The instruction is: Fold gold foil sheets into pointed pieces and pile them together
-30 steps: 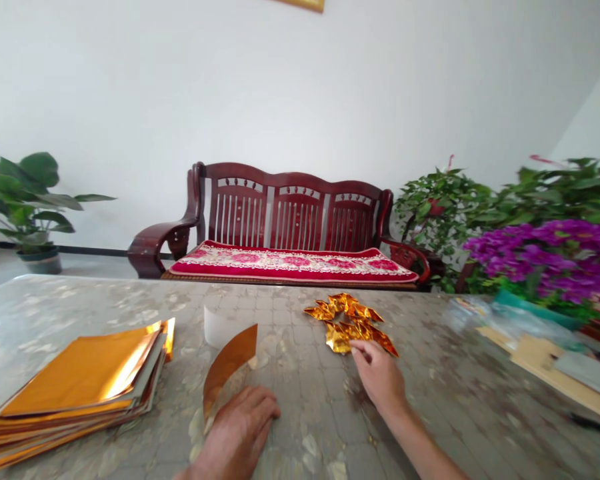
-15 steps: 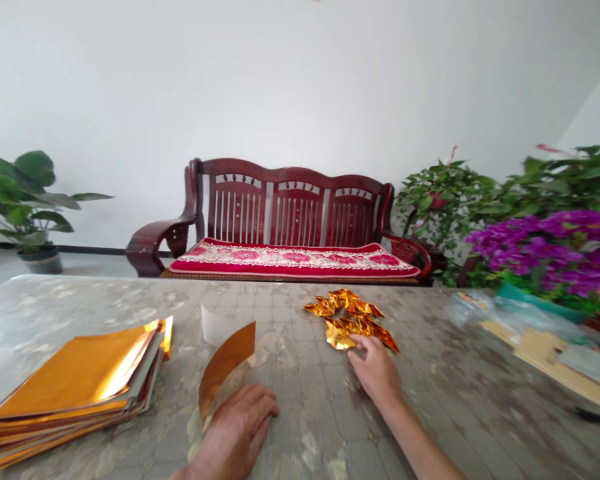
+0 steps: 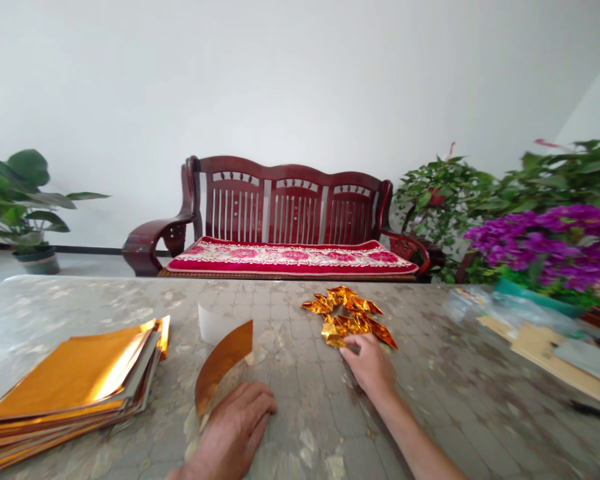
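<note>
My right hand (image 3: 370,363) lies at the lower edge of a crumpled pile of folded gold foil pieces (image 3: 347,317), its fingertips touching the foil. I cannot tell whether it grips them. My left hand (image 3: 235,420) presses on the table, on the lower end of a curved sheet of gold foil (image 3: 223,363). That sheet curls up from under the fingers. A curl of white paper (image 3: 215,323) stands just behind the sheet. To the left lies a thick stack of gold foil sheets (image 3: 70,377).
The mottled glass-topped table (image 3: 300,407) spans the view. At its right are a clear plastic bag (image 3: 510,313), cardboard (image 3: 545,353) and a dark pen-like object (image 3: 587,409). Beyond its far edge stand a red wooden bench (image 3: 290,220), purple flowers (image 3: 545,247) and potted plants.
My right hand has shifted left along the foil pile's lower edge. My left hand stays on the curved sheet. The whole view has tilted slightly downward.
</note>
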{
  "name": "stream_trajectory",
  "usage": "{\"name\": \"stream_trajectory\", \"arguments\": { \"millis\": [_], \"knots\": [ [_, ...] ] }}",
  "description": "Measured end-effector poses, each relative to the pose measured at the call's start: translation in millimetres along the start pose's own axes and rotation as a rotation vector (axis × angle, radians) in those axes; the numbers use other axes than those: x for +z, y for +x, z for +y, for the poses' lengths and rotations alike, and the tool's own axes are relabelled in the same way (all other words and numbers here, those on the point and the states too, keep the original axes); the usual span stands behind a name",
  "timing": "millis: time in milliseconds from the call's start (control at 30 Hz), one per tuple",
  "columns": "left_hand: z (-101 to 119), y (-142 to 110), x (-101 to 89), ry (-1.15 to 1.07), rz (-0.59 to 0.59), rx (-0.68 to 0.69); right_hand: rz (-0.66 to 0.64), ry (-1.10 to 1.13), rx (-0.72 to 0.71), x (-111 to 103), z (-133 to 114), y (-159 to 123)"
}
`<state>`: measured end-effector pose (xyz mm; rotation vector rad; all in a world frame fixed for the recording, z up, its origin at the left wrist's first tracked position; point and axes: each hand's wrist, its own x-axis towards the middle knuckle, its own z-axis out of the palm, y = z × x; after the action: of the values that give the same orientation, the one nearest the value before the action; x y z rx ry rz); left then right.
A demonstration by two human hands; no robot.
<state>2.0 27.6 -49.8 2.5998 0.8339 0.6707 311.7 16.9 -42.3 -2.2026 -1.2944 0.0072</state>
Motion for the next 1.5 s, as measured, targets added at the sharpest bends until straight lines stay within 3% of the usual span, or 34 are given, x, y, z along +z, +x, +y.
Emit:
{"name": "stream_trajectory", "arguments": {
  "millis": [167, 300, 433, 533, 633, 733, 1067, 1267, 1500],
  "knots": [
    [0, 0, 0.4, -0.008, 0.018, 0.004, 0.006, 0.006, -0.059, 0, -3, -3],
    [1, 0, 0.6, -0.112, 0.058, -0.034, -0.029, 0.058, -0.197, -3, -12, -13],
    [-5, -1, 4.9, -0.253, 0.245, -0.172, -0.13, 0.134, -0.385, -7, -26, -32],
    [-11, -1, 6.6, -0.326, 0.384, -0.279, -0.128, 0.187, -0.661, -12, -36, -46],
    [-11, 0, 3.4, -0.37, 0.421, -0.288, -0.092, 0.208, -0.849, -19, -45, -56],
    [-8, 1, -1.9, -0.365, 0.396, -0.22, -0.1, 0.197, -0.943, -25, -50, -61],
    [-4, -3, -4.1, -0.36, 0.159, -0.035, -0.183, 0.267, -0.963, -26, -48, -66],
    [-4, -1, -3.7, -0.38, 0.129, -0.028, -0.211, 0.332, -0.921, -24, -49, -69],
    [-4, -3, -1.5, -0.354, 0.113, -0.043, -0.252, 0.329, -0.969, -22, -49, -69]
  ]
}}
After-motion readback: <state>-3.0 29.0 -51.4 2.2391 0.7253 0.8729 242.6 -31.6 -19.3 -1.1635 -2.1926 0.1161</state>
